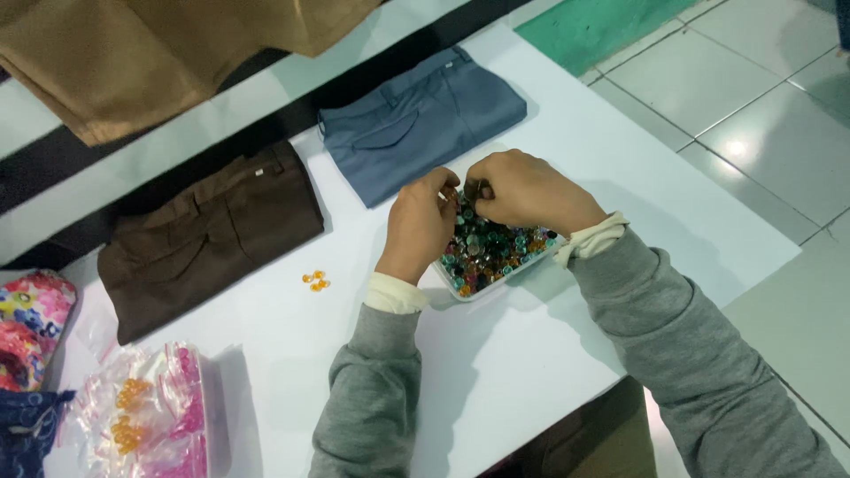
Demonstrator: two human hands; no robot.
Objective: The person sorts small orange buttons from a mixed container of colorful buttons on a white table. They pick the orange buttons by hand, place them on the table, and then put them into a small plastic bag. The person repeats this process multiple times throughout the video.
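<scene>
Both hands meet over a small white tray point(556, 250) heaped with mixed colourful beads point(489, 250). Left hand point(421, 226) curls with its fingers drawn together at the tray's far edge, seemingly pinching something tiny, though what lies between the fingertips is too small to make out. Right hand point(529, 190) hovers just beside it, fingers bunched and pointing down into the beads; whether it grips a bead cannot be told. The two hands almost touch at the fingertips.

The tray sits on a white counter point(496, 363), near its right side. A few loose orange beads point(315, 281) lie on the counter to the left of the tray. Beyond the hands rest folded blue-grey trousers point(425, 115), and left of those, folded dark brown trousers point(208, 230). At the near left corner lies a clear plastic bag point(146, 412) with pink and orange beads inside.
</scene>
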